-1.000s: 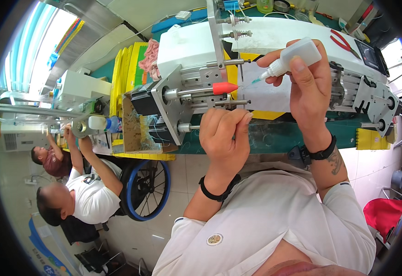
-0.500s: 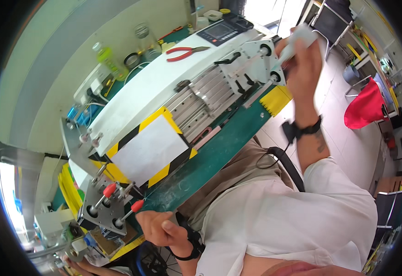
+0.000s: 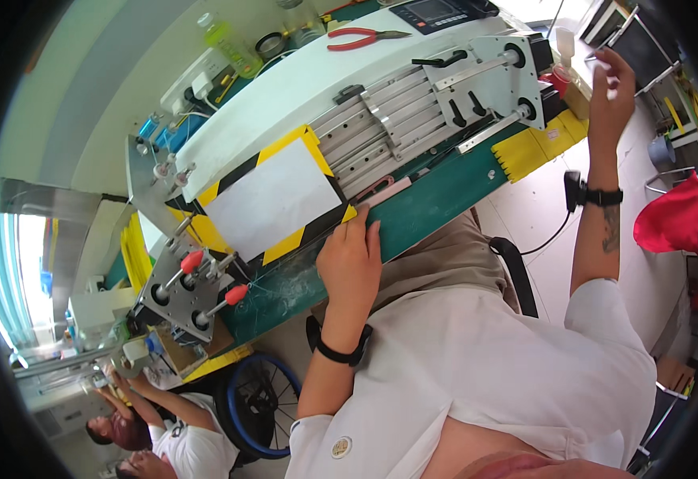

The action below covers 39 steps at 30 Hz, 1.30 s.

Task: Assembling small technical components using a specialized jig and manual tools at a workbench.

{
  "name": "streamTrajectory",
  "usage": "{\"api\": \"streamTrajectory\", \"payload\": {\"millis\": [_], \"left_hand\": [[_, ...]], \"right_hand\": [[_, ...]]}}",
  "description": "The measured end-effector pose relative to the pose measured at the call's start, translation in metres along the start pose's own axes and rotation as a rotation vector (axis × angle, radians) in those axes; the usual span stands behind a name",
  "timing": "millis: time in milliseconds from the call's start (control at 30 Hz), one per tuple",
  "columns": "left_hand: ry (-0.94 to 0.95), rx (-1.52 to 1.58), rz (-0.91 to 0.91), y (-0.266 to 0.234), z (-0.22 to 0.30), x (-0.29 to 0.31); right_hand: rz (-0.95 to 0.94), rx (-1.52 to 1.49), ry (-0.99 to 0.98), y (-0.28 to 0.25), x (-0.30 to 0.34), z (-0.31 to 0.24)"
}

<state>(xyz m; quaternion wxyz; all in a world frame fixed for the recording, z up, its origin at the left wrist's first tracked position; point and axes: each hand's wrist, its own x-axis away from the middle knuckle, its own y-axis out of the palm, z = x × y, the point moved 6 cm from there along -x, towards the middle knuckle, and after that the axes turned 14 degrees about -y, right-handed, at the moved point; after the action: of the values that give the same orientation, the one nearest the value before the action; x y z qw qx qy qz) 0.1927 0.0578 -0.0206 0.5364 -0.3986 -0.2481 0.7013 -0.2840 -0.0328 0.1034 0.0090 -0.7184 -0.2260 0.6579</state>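
Note:
My left hand (image 3: 350, 259) rests at the green table's near edge, fingers stretched forward and thumb apart. Its fingertips touch near the corner of a white sheet (image 3: 273, 206) framed in yellow-and-black tape. Just beyond them lies a pale pink strip-like tool (image 3: 385, 192). My right hand (image 3: 614, 92) is raised off the table's right end, fingers loosely bent and apart, with nothing visible in it. Near it stands a white bottle (image 3: 564, 44), beside a red container (image 3: 556, 80). Between the hands lies a machine with metal rails (image 3: 389, 124) and black clamp levers.
Red-handled pliers (image 3: 365, 37) lie on the machine's white cover. A control panel (image 3: 436, 12) sits behind. Red-tipped levers (image 3: 235, 295) stick up at the left. Yellow pieces (image 3: 536, 152) overhang the right edge. Two other people are at the lower left, near a blue-rimmed wheel (image 3: 261, 407).
My right hand has let go of the white bottle and moved right. My left hand has moved from beside the red-tipped lever up to the taped sheet's corner, its curled fingers now stretched.

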Motion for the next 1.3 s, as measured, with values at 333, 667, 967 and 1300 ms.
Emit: {"api": "streamTrajectory", "payload": {"millis": [333, 667, 967, 1300], "left_hand": [[0.04, -0.061, 0.036, 0.02, 0.0, 0.0], [0.144, -0.175, 0.056, 0.027, -0.001, -0.005], [0.143, 0.007, 0.08, -0.004, 0.015, 0.017], [0.196, 0.1, -0.119, -0.004, 0.006, 0.036]], "right_hand": [[-0.342, -0.722, -0.235, 0.011, 0.086, -0.222], [-0.606, -0.699, -0.221, 0.042, 0.125, -0.266], [-0.752, -0.514, -0.375, 0.037, 0.117, -0.302], [-0.896, -0.499, -0.431, 0.066, 0.139, -0.298]]}}
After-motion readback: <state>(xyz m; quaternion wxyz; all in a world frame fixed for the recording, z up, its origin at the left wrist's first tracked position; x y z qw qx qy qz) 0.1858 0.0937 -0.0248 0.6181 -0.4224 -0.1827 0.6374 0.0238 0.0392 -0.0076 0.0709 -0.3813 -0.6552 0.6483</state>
